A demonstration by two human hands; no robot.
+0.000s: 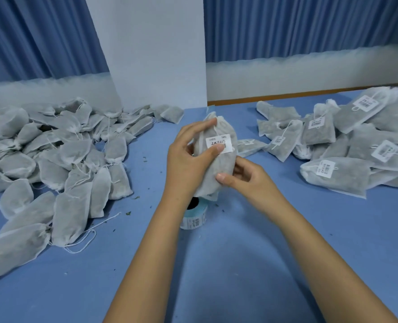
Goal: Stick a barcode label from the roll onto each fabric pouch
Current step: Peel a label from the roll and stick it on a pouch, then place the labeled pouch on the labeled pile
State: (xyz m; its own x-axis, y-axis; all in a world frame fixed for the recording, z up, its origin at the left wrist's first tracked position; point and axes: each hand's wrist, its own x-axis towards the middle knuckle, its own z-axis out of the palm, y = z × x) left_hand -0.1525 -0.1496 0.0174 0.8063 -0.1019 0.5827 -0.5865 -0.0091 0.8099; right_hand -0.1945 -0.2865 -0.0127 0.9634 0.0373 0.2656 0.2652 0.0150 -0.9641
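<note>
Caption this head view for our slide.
Left hand and right hand hold a fabric pouch, left thumb pressing its label; unlabelled pile left, labelled pile right.

On your blue table (pixel 216 271) a heap of grey pouches (pixel 53 155) sprawls at your left, a pile of labelled pouches (pixel 347 148) lies well apart at your right, and the label roll (pixel 194 221) stands between them, with green crumbs (pixel 128 213) scattered nearby.

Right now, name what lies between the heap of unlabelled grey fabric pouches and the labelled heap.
Head view: the left hand and right hand hold one white-labelled grey pouch; under it stands the pale-blue label roll on the blue table.
</note>
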